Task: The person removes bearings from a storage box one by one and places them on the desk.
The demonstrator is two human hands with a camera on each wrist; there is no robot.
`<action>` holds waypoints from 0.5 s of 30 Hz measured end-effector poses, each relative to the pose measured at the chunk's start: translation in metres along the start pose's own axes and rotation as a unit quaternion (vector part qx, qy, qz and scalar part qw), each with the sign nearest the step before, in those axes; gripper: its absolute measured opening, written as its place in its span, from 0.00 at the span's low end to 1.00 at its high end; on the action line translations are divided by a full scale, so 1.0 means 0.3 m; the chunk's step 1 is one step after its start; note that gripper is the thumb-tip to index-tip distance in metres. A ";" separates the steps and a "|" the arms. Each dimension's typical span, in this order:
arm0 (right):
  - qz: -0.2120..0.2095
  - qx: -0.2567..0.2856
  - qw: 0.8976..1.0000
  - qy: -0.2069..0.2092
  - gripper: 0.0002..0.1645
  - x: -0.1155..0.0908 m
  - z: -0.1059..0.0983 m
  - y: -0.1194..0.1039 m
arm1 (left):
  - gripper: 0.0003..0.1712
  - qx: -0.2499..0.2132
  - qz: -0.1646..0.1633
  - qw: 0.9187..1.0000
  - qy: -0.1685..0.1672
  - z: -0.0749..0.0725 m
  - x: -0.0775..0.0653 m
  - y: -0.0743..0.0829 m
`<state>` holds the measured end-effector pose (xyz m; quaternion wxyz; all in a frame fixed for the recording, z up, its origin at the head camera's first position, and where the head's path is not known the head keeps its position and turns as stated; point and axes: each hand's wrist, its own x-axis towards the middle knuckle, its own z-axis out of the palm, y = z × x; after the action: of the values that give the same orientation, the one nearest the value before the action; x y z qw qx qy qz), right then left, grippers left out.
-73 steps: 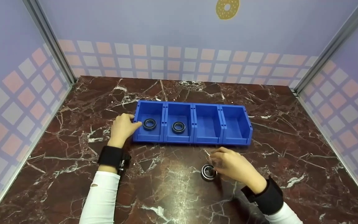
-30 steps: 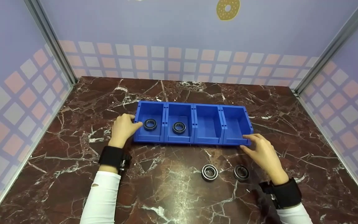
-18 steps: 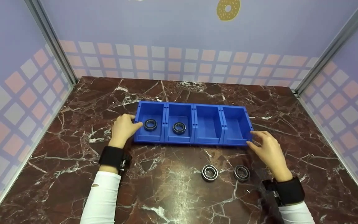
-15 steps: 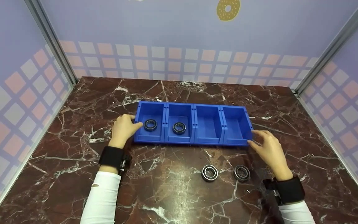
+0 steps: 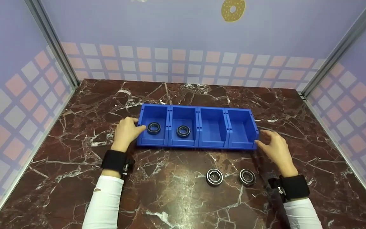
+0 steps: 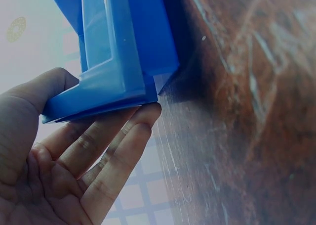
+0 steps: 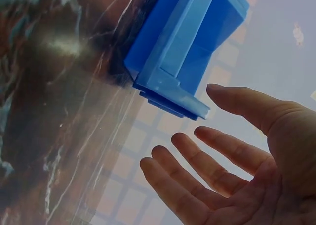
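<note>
With the row of four blue bins (image 5: 213, 144) as clock centre, at nine o'clock the left hand (image 5: 126, 133) holds the end wall, thumb over its rim and fingers against its outer face, presumably to steady the row. The first bearing (image 5: 153, 132) lies flat in the leftmost bin, near its front, where the low lip leaves it within easy reach. The second bearing (image 5: 183, 135) lies likewise in the next bin, the dividing wall keeping the two apart. The third bearing (image 5: 214, 183) rests on the marbled surface (image 5: 157, 197) towards half past five, the fourth bearing (image 5: 247, 183) beside it at half past four, apparently kept at hand. At three o'clock the right hand (image 5: 276, 149) grips nothing, thumb and fingers spread wide just off the end corner.
</note>
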<state>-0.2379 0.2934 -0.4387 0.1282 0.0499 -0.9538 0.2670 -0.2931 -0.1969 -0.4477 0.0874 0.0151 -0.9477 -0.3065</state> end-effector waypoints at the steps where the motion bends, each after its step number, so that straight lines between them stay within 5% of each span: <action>1: 0.001 0.002 1.000 -0.001 0.29 0.004 0.003 0.003 | 0.26 0.001 0.000 1.000 0.000 0.001 0.000 -0.001; 15: 0.015 0.048 0.998 -0.035 0.30 0.047 0.044 0.038 | 0.28 0.002 -0.008 1.000 -0.006 -0.002 0.000 0.001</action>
<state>-0.2563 0.2958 -0.4515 0.0880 0.0507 -0.9445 0.3124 -0.2930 -0.1971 -0.4470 0.0789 0.0210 -0.9487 -0.3054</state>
